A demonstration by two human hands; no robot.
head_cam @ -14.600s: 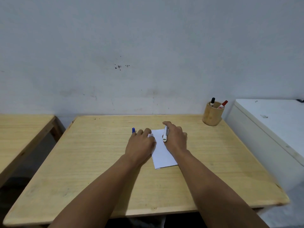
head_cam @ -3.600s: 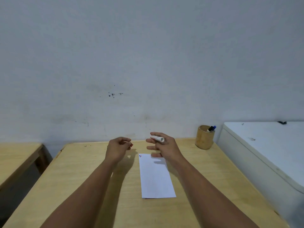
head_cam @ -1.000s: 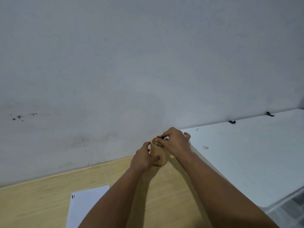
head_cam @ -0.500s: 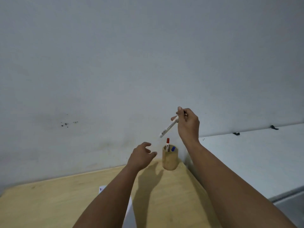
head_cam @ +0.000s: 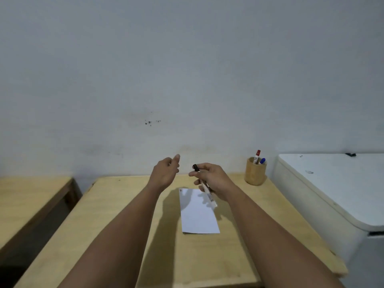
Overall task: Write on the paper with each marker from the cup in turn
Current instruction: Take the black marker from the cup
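Note:
A white sheet of paper [head_cam: 198, 213] lies on the wooden table [head_cam: 128, 225], with small marks at its top left corner. My right hand [head_cam: 212, 178] hovers above the paper's far end, shut on a white marker with a black cap [head_cam: 204, 187], cap end pointing up and left. My left hand [head_cam: 166, 172] floats a little to the left of it, fingers loosely apart, holding nothing. The wooden cup [head_cam: 255, 172] stands at the table's far right corner with a red-capped marker [head_cam: 257, 155] and a blue-capped marker [head_cam: 262, 161] in it.
A white chest-like unit [head_cam: 332, 188] stands flush against the table's right side. A second wooden table [head_cam: 27, 196] sits to the left across a gap. A grey wall runs right behind the table.
My right hand has carried the black-capped marker from above the cup down and left to over the paper. My left hand moved left with it, and the view swung back onto the table.

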